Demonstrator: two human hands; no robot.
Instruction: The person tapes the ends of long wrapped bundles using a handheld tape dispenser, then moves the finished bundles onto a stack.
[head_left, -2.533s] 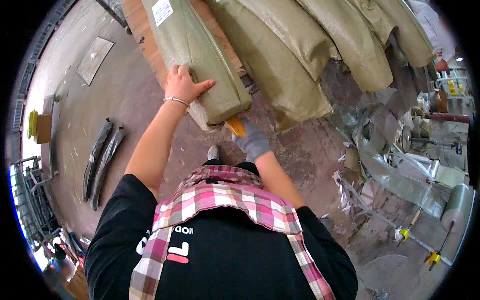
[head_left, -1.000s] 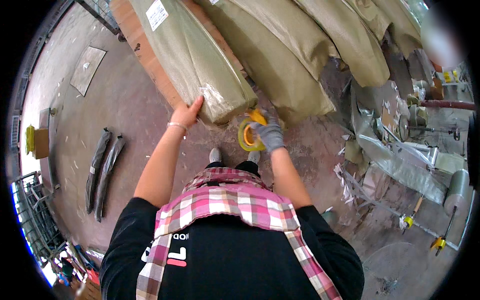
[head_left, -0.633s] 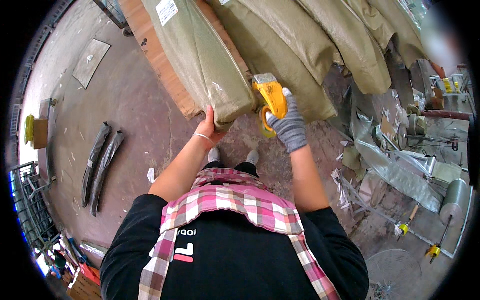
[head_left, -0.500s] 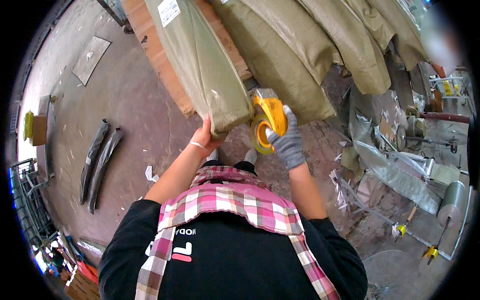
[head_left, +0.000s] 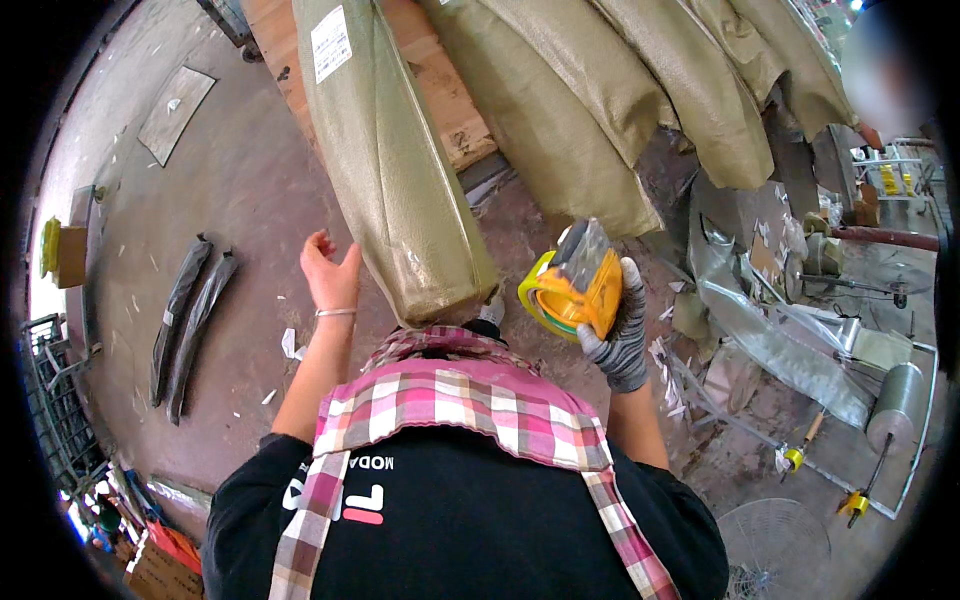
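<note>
In the head view, a yellow tape dispenser point(head_left: 572, 292) is gripped in the gloved right hand point(head_left: 617, 335), the fingers wrapped round its frame, and it is held up in the air just to the right of the near end of a long bundle point(head_left: 390, 170) wrapped in olive woven sacking. A loose strip of clear tape is seen standing up from the top of the dispenser, joined to nothing. The bare left hand point(head_left: 330, 272) is held open beside the left flank of the bundle's near end, fingers spread and loose, grasping nothing; whether the fingertips touch the wrapping cannot be told.

As far as can be judged, the bundle is already sheathed along its length and bears a white label point(head_left: 331, 43) near its far end. Its near end looks folded shut, but no band of tape across it can be made out, so the sealing of that end is judged to be what is left.

The bundle is laid on a wooden pallet point(head_left: 430, 90), with more wrapped bundles point(head_left: 640, 100) lying alongside to the right. On the floor to the left, two dark flat strips point(head_left: 185, 315) are seen well apart from the hands. To the right, crumpled clear film point(head_left: 760, 320) and a metal roller stand point(head_left: 890, 400) are crowded close by. The near end of the bundle is partly hidden by the person's own plaid scarf point(head_left: 460, 400).
</note>
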